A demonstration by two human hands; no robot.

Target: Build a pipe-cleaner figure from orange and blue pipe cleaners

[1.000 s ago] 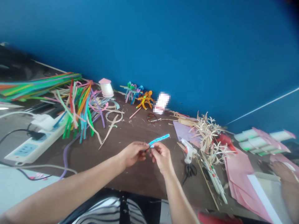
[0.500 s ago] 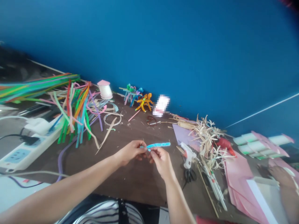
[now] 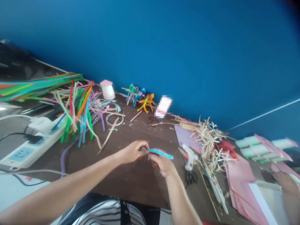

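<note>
Left hand point(image 3: 137, 152): pinching the blue fuzzy strip point(image 3: 161, 153) near one end.
Right hand point(image 3: 163, 163): fingers gripping it just beside the left.
Strip's free end: extends rightward over the right hand.
Glue gun point(image 3: 191, 158): on the surface point(image 3: 131, 187), right of both hands.
Orange figure point(image 3: 147, 102): beyond the hands.
Colored stems point(image 3: 79, 109): left of them.

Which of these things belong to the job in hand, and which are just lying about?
Likely in the job:
fuzzy light-blue stem, held by the left hand and right hand
slender multicoloured stems, apparently similar material

Probably just lying about:
white plastic power strip
brown beaded loop
flat pink paper sheets
</note>
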